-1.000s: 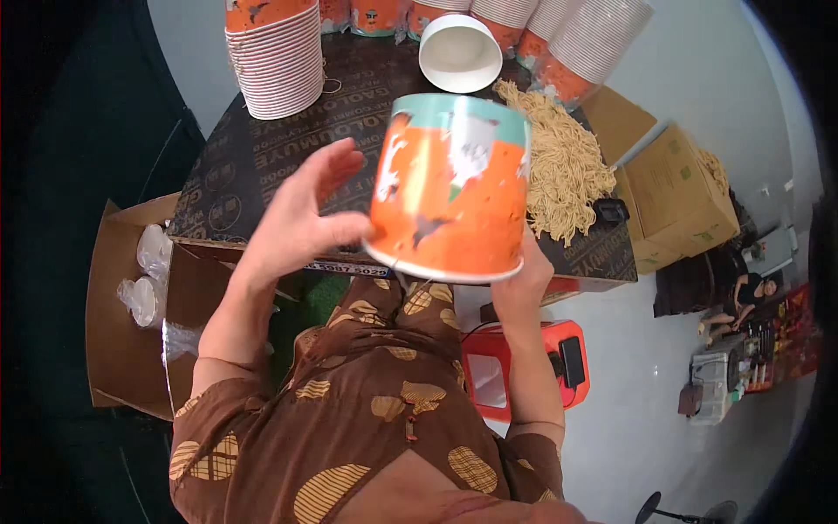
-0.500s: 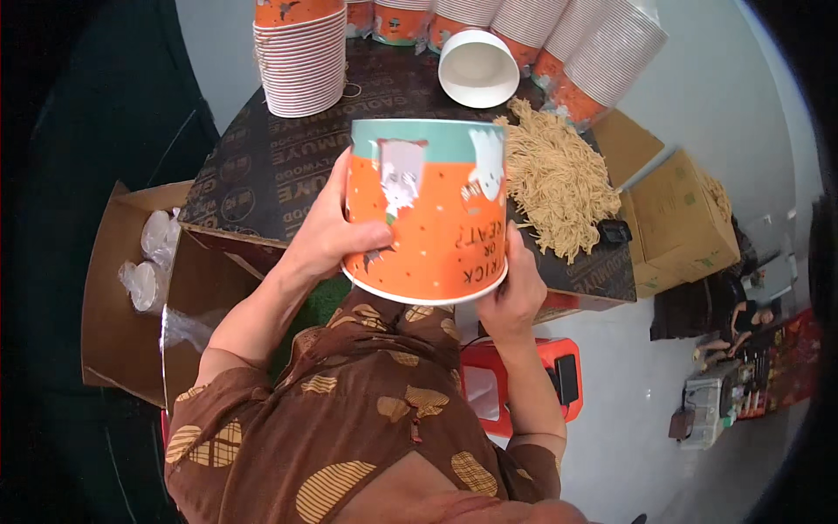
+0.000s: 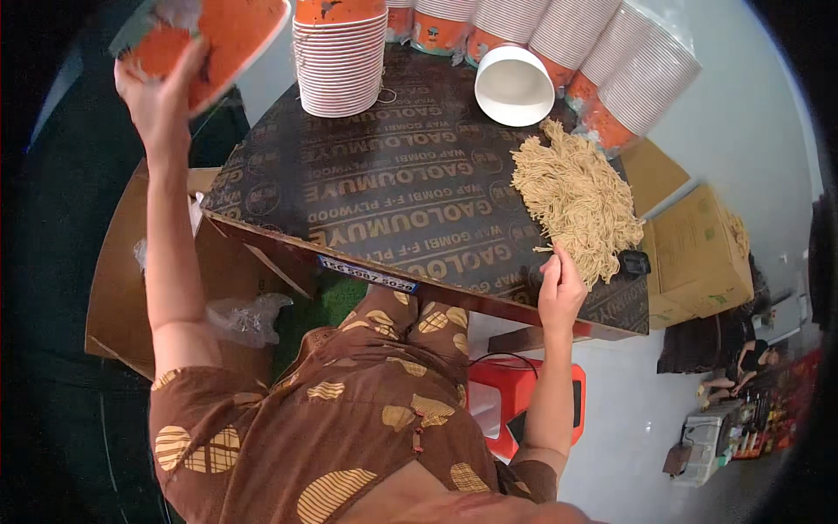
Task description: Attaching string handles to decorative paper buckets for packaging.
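Note:
At the upper left, my left hand (image 3: 159, 109) is raised, its fingers closed on an orange paper bucket (image 3: 244, 44) with a white rim. The bucket is tilted, slightly blurred and partly cut off by the picture's edge. Close to the table's front edge, my right hand (image 3: 561, 293) has its fingers pinched together on a beige cord (image 3: 542, 250) at the border of a loose heap of beige cords (image 3: 576, 188). A tall stack of nested buckets (image 3: 342, 74), orange at its top, stands left of the table's middle. One bucket (image 3: 513, 87) lies with its white inside facing me.
More nested stacks (image 3: 642, 74), some in clear plastic, line the back of the dark plywood table (image 3: 384, 175). A small black object (image 3: 635, 262) sits beside the cords. Open cardboard boxes flank the table, one at left (image 3: 118, 271), one at right (image 3: 698, 249). A red stool (image 3: 502, 397) stands below.
The bucket both hands held in front of me has gone to the upper left in my left hand. My right hand has left it and moved to the cord heap. The view has shifted slightly.

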Demonstrator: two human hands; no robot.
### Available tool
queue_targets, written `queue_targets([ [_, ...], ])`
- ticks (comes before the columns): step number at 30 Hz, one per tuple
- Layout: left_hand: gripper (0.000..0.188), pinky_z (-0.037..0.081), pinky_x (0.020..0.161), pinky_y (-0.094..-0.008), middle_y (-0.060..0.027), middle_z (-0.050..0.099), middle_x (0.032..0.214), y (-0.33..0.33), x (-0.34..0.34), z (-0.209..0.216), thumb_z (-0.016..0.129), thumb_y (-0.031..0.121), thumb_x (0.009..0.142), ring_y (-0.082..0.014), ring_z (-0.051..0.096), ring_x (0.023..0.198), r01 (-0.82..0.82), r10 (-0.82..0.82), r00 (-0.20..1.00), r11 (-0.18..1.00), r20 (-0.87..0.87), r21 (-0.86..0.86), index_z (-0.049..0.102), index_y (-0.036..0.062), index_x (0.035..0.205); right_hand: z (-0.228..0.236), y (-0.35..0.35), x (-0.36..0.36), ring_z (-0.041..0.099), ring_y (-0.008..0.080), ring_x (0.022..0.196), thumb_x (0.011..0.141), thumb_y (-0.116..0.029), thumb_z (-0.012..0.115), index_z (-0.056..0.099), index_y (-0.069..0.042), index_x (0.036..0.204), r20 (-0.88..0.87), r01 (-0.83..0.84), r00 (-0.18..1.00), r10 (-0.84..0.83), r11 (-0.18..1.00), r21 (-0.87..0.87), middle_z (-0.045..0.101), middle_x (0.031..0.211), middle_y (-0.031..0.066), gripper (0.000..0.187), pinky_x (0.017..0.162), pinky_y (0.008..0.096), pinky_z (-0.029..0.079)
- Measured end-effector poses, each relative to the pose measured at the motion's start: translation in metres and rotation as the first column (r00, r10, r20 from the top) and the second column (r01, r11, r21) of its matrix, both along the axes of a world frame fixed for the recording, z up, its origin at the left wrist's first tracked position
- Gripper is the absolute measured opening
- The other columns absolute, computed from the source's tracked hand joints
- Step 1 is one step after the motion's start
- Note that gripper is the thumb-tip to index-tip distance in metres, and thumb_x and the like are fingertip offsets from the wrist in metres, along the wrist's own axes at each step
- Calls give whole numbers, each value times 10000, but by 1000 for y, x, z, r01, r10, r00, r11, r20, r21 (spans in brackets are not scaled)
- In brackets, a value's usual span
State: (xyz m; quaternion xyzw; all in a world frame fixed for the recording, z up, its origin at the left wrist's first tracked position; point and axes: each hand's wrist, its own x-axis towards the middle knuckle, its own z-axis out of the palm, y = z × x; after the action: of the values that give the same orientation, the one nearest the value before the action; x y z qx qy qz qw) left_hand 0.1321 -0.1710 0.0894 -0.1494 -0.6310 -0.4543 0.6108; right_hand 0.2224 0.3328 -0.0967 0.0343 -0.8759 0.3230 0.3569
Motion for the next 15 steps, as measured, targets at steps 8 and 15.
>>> queue_targets([
  [8,1307,542,922,-435,-300,371,1342,-55,-117,87,907,416,584,-358,503,1163,273,-290,954,944,73,186,37,-69,1429,4,-5,-4,519,94,621,967,-133,516,659,50,1045,182,-96,972,149,958,-271,569,667,31,245,603,256,438],
  [15,867,553,731,-282,-148,599,1088,-4,-165,105,882,323,676,-185,643,913,156,-175,984,941,36,300,374,-67,1260,-5,-3,-2,540,99,624,961,-132,532,683,3,1033,206,-2,978,29,992,-127,600,701,41,215,595,265,443],
])
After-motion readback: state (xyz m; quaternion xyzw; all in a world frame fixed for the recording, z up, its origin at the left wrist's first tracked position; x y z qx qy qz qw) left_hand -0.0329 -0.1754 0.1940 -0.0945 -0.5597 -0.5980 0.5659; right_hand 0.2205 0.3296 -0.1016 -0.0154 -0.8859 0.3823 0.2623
